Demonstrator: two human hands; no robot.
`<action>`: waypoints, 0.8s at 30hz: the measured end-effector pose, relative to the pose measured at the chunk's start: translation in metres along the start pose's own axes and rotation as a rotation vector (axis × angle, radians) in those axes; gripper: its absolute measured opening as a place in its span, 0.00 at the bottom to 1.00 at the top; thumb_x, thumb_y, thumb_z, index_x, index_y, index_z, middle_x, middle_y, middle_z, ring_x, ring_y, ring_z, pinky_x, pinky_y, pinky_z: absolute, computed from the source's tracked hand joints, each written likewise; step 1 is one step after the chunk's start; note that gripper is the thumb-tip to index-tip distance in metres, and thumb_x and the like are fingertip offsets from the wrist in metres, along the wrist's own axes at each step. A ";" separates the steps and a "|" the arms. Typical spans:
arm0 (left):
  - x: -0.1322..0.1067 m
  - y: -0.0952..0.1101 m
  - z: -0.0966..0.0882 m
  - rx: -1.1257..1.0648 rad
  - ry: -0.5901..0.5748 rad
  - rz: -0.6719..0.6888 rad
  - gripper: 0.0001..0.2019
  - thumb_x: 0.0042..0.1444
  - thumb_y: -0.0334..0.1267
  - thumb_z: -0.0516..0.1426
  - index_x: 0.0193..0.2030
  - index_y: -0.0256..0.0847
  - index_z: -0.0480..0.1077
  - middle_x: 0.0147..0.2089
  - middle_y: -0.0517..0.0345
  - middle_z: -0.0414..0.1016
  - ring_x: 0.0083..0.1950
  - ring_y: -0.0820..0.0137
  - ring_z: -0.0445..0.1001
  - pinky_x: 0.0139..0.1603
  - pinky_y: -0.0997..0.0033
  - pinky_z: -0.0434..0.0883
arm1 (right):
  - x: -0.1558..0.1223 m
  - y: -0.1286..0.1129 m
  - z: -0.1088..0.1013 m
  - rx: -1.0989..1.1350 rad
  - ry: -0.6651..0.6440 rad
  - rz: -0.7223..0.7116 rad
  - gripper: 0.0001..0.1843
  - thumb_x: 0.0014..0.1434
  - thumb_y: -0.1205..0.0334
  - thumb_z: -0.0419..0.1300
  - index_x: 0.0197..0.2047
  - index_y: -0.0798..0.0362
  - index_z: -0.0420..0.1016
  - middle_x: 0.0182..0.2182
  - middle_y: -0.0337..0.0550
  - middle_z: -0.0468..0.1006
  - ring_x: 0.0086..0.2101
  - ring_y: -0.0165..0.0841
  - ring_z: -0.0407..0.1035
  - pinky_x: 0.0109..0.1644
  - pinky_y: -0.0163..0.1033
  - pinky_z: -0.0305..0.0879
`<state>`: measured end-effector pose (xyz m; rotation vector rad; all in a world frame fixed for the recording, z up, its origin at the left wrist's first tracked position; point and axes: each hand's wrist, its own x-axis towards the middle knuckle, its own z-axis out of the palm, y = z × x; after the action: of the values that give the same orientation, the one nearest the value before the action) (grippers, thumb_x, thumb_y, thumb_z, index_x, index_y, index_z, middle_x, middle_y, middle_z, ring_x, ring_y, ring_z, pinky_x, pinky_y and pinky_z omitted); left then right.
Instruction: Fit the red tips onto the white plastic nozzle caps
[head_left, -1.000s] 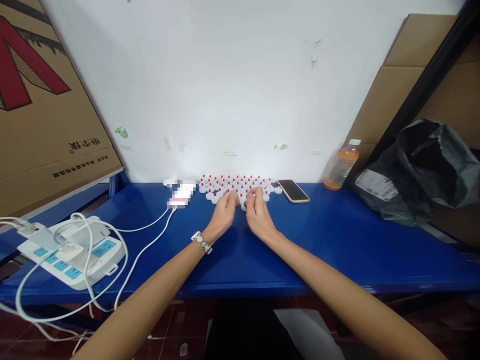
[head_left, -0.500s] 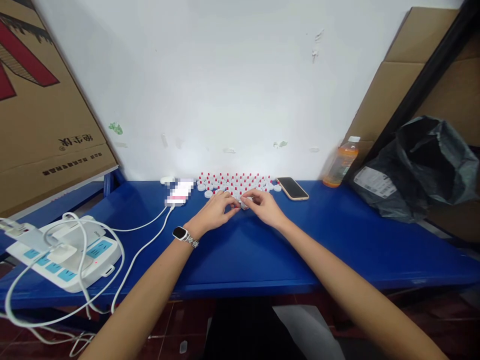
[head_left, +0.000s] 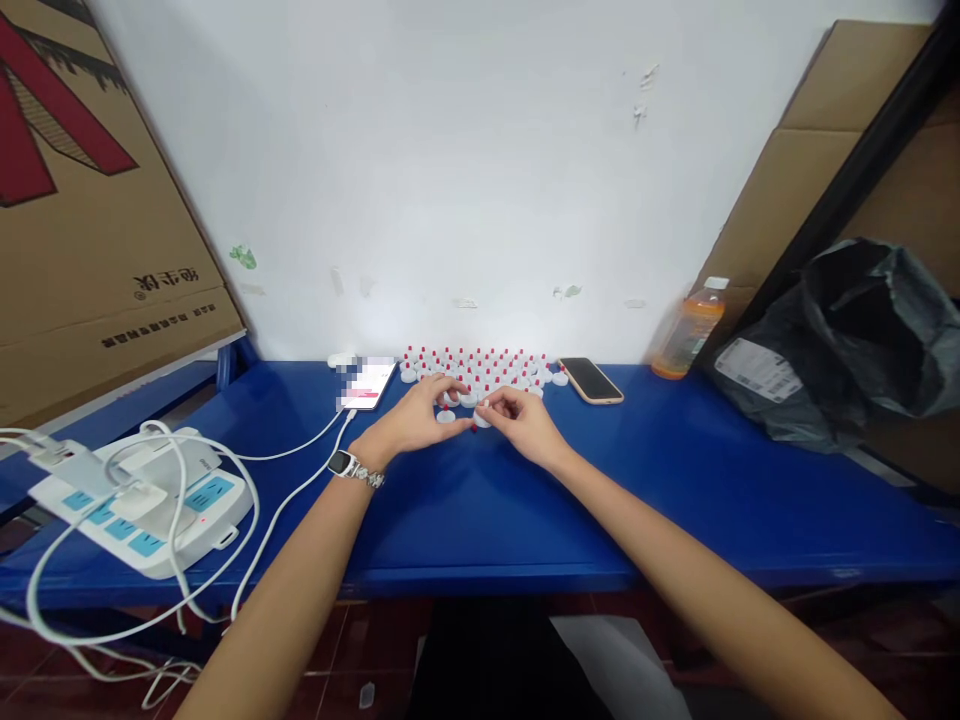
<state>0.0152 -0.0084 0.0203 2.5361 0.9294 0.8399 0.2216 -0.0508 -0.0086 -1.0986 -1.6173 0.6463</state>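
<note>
Several small white caps with red tips [head_left: 487, 366] stand in rows on the blue table [head_left: 465, 500] against the white wall. My left hand [head_left: 416, 420], with a watch on the wrist, has its fingers curled in a pinch at the near edge of the rows, beside a white cap [head_left: 447, 414] on the table. My right hand [head_left: 521, 420] pinches a small white cap [head_left: 482, 418] just in front of the rows. The fingertips of both hands almost meet.
A lit phone [head_left: 367, 383] on a white cable lies left of the caps, a dark phone [head_left: 591, 380] to the right. An orange drink bottle [head_left: 686, 330] and a black bag [head_left: 840, 340] stand at right. A white power strip [head_left: 142, 505] with cables sits at left, under a cardboard box [head_left: 82, 200].
Both hands have drawn back a little from the rows toward me, the left wrist turning so the watch face shows. The right hand now pinches a cap in front of the rows.
</note>
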 end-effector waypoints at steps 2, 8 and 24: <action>0.002 0.010 0.005 -0.064 -0.007 0.049 0.23 0.54 0.50 0.63 0.54 0.44 0.70 0.49 0.53 0.75 0.47 0.64 0.73 0.48 0.63 0.70 | 0.001 0.001 0.004 0.197 -0.031 0.065 0.19 0.53 0.44 0.66 0.34 0.52 0.74 0.26 0.38 0.74 0.28 0.32 0.69 0.35 0.38 0.65; 0.007 0.015 0.014 -0.091 -0.064 0.060 0.12 0.62 0.48 0.57 0.46 0.44 0.73 0.43 0.57 0.77 0.43 0.66 0.73 0.45 0.66 0.67 | 0.005 0.005 -0.001 0.223 -0.031 0.068 0.19 0.53 0.45 0.66 0.32 0.52 0.70 0.24 0.38 0.75 0.25 0.30 0.68 0.31 0.36 0.63; 0.007 0.015 0.034 -0.046 -0.165 0.041 0.08 0.59 0.44 0.60 0.36 0.41 0.75 0.34 0.57 0.75 0.37 0.66 0.72 0.39 0.68 0.66 | 0.011 0.005 -0.017 -0.464 0.077 0.002 0.11 0.58 0.52 0.59 0.38 0.50 0.68 0.22 0.34 0.70 0.24 0.31 0.63 0.31 0.36 0.55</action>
<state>0.0477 -0.0179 0.0034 2.5468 0.8000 0.6441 0.2391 -0.0413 -0.0020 -1.4376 -1.7441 0.2248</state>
